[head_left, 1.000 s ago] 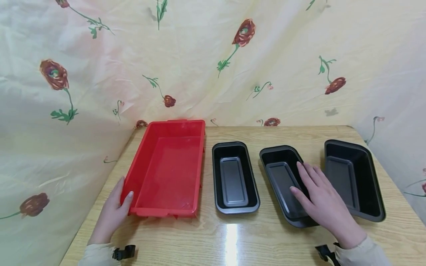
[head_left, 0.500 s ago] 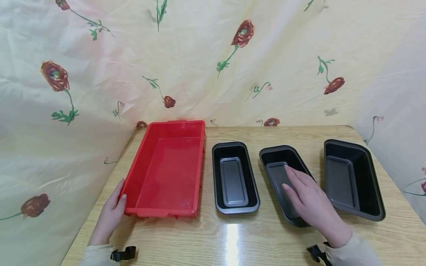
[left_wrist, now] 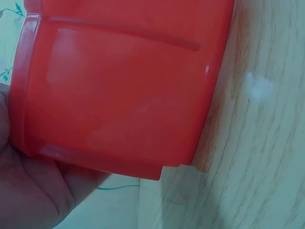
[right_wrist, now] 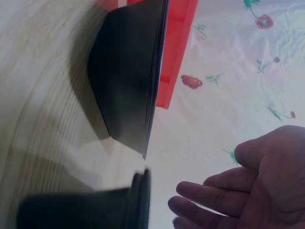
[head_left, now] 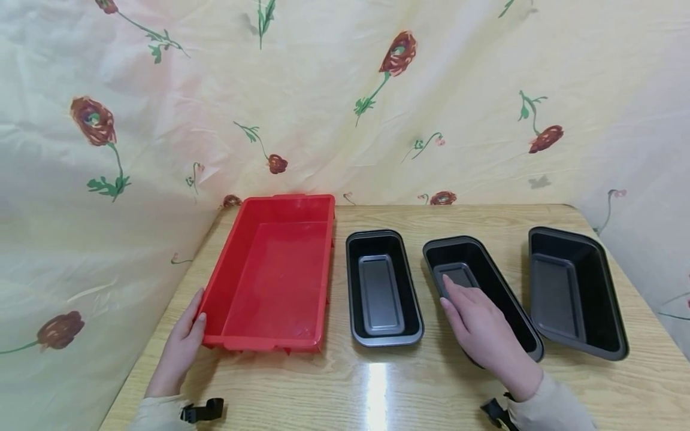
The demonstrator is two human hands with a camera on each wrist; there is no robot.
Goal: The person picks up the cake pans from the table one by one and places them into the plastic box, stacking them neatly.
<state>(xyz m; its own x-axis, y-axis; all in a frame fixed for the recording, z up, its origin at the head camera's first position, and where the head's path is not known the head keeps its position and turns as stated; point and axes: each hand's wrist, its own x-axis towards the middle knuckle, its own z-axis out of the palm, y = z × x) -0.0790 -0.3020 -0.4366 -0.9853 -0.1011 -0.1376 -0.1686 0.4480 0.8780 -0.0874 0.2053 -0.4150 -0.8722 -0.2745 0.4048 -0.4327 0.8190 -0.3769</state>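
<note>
At the near left corner of the red plastic tray (head_left: 277, 275), my left hand (head_left: 178, 353) rests with extended fingers along the side wall and thumb by the corner. The left wrist view shows the left palm (left_wrist: 33, 191) against that corner, its fingertips hidden behind the tray. My right hand (head_left: 485, 329) is over the middle black loaf pan (head_left: 507, 284), fingers extended and holding nothing, covering part of the pan in the head view. In the right wrist view the right hand (right_wrist: 271, 186) is above the pan's rim, with relaxed fingers.
A left loaf pan (head_left: 353, 287) stands between the tray and the middle pan. Another loaf pan (head_left: 609, 299) stands at the right, angled, close to the middle one. The wooden table (head_left: 420, 395) meets floral cloth (head_left: 323, 90) behind and at the sides.
My right hand has moved left across the middle pan, uncovering its right rim. My left thumb has slid off the tray's inner rim to the outer corner. Tray and pans stay put.
</note>
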